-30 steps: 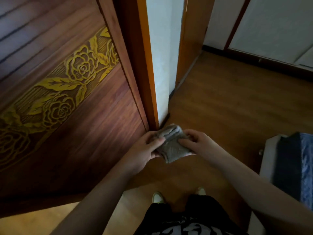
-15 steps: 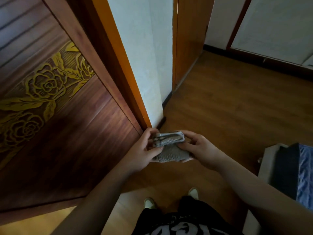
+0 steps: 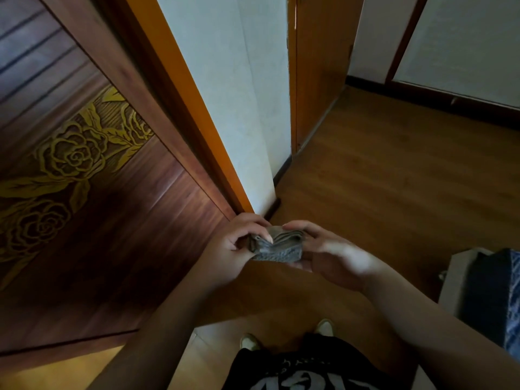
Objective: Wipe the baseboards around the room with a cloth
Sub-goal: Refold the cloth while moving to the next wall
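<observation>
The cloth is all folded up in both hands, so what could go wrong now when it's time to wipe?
1. The cloth is a thick folded wad, pinched between the left hand and right hand. It could unfold or slip while changing to a one-hand hold.
2. The dark baseboard sits low in a tight corner by the wooden door, so knuckles might bump the frame.
3. The person is standing; bending down that far could be wobbly.

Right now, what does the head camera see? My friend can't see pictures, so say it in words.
Two hands, the left hand and the right hand, hold a folded grey cloth above a wooden floor. Ahead, a dark baseboard runs along a white wall, beside a carved wooden door.
</observation>
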### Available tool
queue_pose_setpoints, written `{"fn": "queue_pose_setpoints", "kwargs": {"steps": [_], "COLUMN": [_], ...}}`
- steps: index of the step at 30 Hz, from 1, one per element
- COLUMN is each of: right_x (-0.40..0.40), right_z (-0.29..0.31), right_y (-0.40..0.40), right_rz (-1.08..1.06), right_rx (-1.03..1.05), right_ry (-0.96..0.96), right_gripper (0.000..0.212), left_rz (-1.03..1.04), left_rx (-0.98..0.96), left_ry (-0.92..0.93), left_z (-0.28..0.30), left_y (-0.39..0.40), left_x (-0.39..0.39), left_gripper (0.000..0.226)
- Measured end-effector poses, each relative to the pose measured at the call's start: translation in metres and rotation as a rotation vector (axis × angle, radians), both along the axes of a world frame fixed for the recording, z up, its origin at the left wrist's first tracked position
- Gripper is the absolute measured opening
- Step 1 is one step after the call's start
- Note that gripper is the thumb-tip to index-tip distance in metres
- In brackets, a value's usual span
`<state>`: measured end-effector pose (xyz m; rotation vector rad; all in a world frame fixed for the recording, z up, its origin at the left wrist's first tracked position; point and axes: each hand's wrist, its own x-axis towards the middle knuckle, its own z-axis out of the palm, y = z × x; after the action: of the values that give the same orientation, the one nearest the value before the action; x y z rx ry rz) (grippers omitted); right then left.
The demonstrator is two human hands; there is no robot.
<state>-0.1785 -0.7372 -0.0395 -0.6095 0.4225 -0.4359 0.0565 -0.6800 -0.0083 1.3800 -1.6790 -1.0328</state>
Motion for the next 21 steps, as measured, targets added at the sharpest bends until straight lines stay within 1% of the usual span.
{"fn": "queue_pose_setpoints", "kwargs": {"steps": [1,3,6,8,10,12,13,14,15,16,19,21], "right_x": [0.001,0.008,0.017,0.017,0.016,0.015,0.015,0.015,0.014,0.014,0.014,0.012], "right_z": [0.001,0.002,-0.001,0.001,0.005,0.01,0.012,0.014,0.017,0.019,0.023,0.023], "right_y": [0.002,0.008,0.013,0.014,0.015,0.015,0.014,0.013,0.012,0.011,0.009,0.007], "right_rz": [-0.013,-0.049,-0.083,-0.063,-0.059,-0.069,-0.077,-0.088,-0.097,-0.102,-0.111,-0.131], "right_rx": [0.02,0.02,-0.01,-0.054,-0.204,-0.408,-0.475,-0.515,-0.547,-0.579,-0.701,-0.767], "right_ry": [0.006,0.109,0.262,0.323,0.457,0.604,0.638,0.652,0.661,0.671,0.682,0.669], "right_gripper": [0.051,0.057,0.051,0.049,0.049,0.046,0.044,0.043,0.043,0.042,0.033,0.03], "left_rz": [-0.018,-0.056,-0.072,-0.029,0.017,0.023,-0.014,-0.056,-0.081,-0.063,0.102,0.135], "left_rx": [-0.031,-0.082,-0.144,-0.125,-0.059,0.123,0.267,0.405,0.491,0.505,0.414,0.377], "left_ry": [-0.04,-0.084,-0.137,-0.117,-0.084,-0.016,0.095,0.22,0.306,0.312,0.159,0.15], "left_z": [0.001,0.005,0.007,0.007,0.007,0.006,0.009,0.011,0.012,0.013,0.017,0.014], "left_y": [-0.001,-0.002,-0.002,0.001,0.006,0.01,0.012,0.014,0.015,0.016,0.019,0.022], "left_x": [-0.001,-0.007,-0.012,-0.014,-0.014,-0.01,-0.008,-0.007,-0.007,-0.009,-0.017,-0.019], "left_gripper": [0.032,0.037,0.039,0.043,0.043,0.04,0.039,0.045,0.051,0.051,0.039,0.039]}}
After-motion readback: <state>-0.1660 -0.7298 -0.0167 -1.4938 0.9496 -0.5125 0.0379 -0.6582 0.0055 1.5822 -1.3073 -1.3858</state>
